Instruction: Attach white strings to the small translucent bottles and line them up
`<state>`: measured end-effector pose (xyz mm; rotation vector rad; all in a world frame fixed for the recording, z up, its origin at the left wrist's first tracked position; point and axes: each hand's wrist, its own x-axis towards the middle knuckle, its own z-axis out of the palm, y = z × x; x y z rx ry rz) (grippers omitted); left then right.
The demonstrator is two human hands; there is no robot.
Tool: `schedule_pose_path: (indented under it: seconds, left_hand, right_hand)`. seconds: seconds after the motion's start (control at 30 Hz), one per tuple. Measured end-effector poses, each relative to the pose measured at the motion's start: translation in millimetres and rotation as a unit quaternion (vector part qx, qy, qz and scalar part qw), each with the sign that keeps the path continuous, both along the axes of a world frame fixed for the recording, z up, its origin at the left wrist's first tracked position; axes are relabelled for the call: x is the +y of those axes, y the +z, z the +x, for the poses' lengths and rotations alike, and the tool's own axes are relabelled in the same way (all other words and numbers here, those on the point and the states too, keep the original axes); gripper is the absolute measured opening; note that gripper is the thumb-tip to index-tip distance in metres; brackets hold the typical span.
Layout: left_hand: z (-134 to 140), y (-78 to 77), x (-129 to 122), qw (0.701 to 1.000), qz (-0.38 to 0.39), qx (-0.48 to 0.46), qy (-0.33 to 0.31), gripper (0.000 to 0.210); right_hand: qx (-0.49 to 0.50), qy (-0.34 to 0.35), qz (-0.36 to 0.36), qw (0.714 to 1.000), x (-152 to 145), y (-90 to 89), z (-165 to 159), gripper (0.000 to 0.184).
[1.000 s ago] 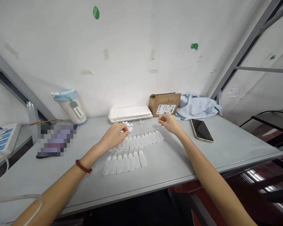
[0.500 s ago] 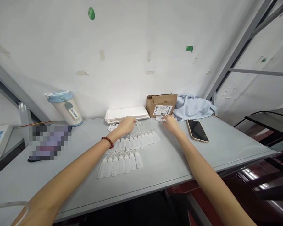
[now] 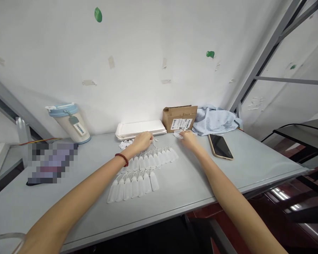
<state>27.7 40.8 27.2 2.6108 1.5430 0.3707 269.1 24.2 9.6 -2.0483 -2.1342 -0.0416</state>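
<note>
Picking-up step, seemingly: left hand [image 3: 143, 141] curled by cords [image 3: 155, 141], hold hidden; right hand [image 3: 188, 139] touched clear pieces [image 3: 177, 134] before box [image 3: 175, 113], grip uncertain. Tags [image 3: 134, 187] lay in two rows. Next move likely called for light pinch.

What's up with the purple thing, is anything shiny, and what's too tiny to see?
In the head view, coarse square blocks hide the purple thing's details; in the head view, white glare streaks the dark red surface at lower right; in the head view, the small white pieces beside the left hand are too small to make out clearly.
</note>
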Motion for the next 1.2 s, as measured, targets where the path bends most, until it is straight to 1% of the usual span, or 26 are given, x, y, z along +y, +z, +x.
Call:
schedule_pose_path:
  seconds: [0.27, 0.4, 0.5, 0.57, 0.67, 0.77, 0.83, 0.87, 0.9, 0.97, 1.0, 1.07, 1.1, 1.17, 1.2]
  left_hand:
    - [-15, 16.0, -4, 0.998, 0.001, -0.053, 0.016, 0.018]
    - [-19, 20.0, -4, 0.996, 0.015, -0.083, 0.029, 0.017]
    - [-23, 21.4, -10, 0.994, 0.024, -0.104, 0.035, 0.017]
    - [-25, 22.3, -21, 0.991, 0.027, -0.130, 0.034, 0.017]
    - [-29, 23.5, -47, 0.977, 0.034, -0.209, 0.021, 0.015]
    - [-37, 23.1, -78, 0.962, 0.036, -0.271, 0.024, 0.015]
    - [-44, 21.0, -94, 0.952, 0.040, -0.302, 0.042, 0.014]
    - [-47, 19.6, -100, 0.947, 0.039, -0.313, 0.058, 0.014]
    - [-50, 17.9, -105, 0.942, 0.038, -0.325, 0.075, 0.014]
    - [-54, 14.4, -109, 0.929, 0.030, -0.353, 0.108, 0.014]
    - [-55, 12.8, -109, 0.922, 0.026, -0.369, 0.119, 0.014]
    - [-55, 10.1, -109, 0.909, 0.022, -0.396, 0.129, 0.013]
    - [-54, 9.0, -110, 0.906, 0.024, -0.402, 0.127, 0.012]
    - [-51, 7.3, -111, 0.905, 0.030, -0.407, 0.121, 0.010]
    - [-49, 6.5, -112, 0.905, 0.035, -0.408, 0.116, 0.009]
  right_hand:
    - [-0.007, -0.002, -0.006, 1.000, -3, -0.2, -7, 0.028]
    - [-0.012, -0.004, 0.004, 1.000, -3, -2.4, -12, 0.027]
    - [-0.016, -0.007, 0.015, 1.000, -2, -5.1, -16, 0.026]
    - [-0.015, -0.008, 0.020, 1.000, -2, -6.1, -18, 0.025]
    - [-0.006, -0.007, 0.031, 0.999, -3, -3.5, -21, 0.027]
    - [0.009, 0.005, 0.049, 0.999, -12, 5.4, -28, 0.030]
    - [0.045, 0.040, 0.061, 0.996, -22, 13.9, -38, 0.031]
    - [0.118, 0.081, 0.069, 0.987, -29, 18.1, -44, 0.030]
    - [0.196, 0.130, 0.057, 0.970, -37, 21.9, -52, 0.029]
    - [0.336, 0.214, 0.008, 0.917, -53, 26.9, -70, 0.027]
    - [0.389, 0.242, -0.016, 0.889, -61, 27.8, -79, 0.027]
    - [0.466, 0.279, -0.063, 0.838, -75, 26.2, -94, 0.027]
    - [0.491, 0.286, -0.088, 0.818, -80, 24.1, -100, 0.027]
    - [0.517, 0.300, -0.121, 0.793, -87, 18.9, -108, 0.027]
    - [0.520, 0.303, -0.128, 0.788, -89, 16.6, -110, 0.028]
